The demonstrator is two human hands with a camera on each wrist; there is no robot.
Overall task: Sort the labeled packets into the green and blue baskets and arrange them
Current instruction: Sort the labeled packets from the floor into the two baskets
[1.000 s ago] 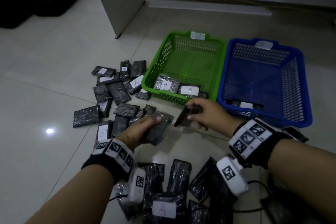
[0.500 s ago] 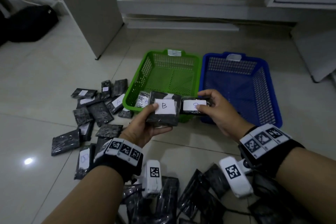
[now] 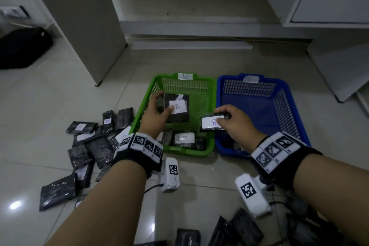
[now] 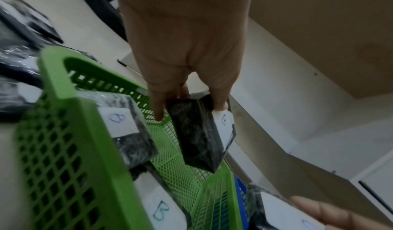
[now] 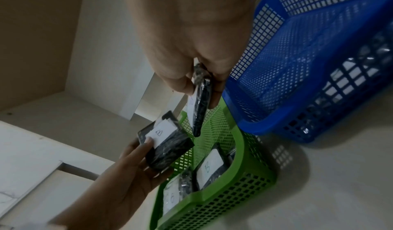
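Observation:
My left hand (image 3: 157,113) grips a black packet labelled B (image 3: 177,109) above the green basket (image 3: 207,94), thumb on its white label; the left wrist view shows that packet (image 4: 197,136) edge-on over the mesh floor. My right hand (image 3: 232,120) pinches a second black packet with a white label (image 3: 212,125) over the green basket's right wall, beside the blue basket (image 3: 287,102). The right wrist view shows this packet (image 5: 201,99) hanging on edge from the fingers. Labelled B packets (image 3: 183,139) lie at the green basket's near end. A packet (image 3: 236,146) shows in the blue basket's near corner.
Several loose black packets (image 3: 95,146) lie on the tiled floor left of the green basket, and more (image 3: 237,227) lie near my forearms. White cabinet panels (image 3: 83,16) stand behind the baskets. A black bag (image 3: 22,46) sits far left.
Both hands lifted packets from the floor pile and carried them forward. The left packet now hangs over the green basket's middle; the right one has moved to its right wall.

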